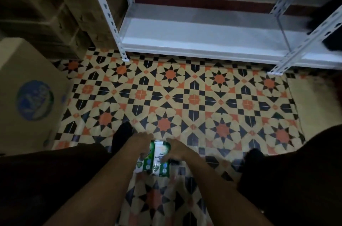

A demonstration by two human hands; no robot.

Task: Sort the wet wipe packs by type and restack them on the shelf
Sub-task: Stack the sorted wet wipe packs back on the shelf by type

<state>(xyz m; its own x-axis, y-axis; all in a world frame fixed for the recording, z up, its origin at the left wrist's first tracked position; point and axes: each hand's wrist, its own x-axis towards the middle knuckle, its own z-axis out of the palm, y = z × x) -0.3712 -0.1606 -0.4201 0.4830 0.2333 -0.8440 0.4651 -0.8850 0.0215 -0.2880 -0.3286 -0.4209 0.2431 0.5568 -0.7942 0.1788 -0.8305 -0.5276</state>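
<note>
Green and white wet wipe packs [156, 163] lie side by side low over the patterned floor between my legs. My left hand [141, 139] grips them from the left edge, fingers curled around the far end. From the right, my right hand [175, 150] grips the packs, with its fingers spread over the top pack's label. The white metal shelf [203, 40] stands ahead against the wall, its lowest board bare.
A cardboard box [31, 96] with a round blue logo stands at the left. Stacked brown cartons [48, 9] fill the back left. My dark-clothed knees flank the packs. A dark object [333, 37] sits at the shelf's right end.
</note>
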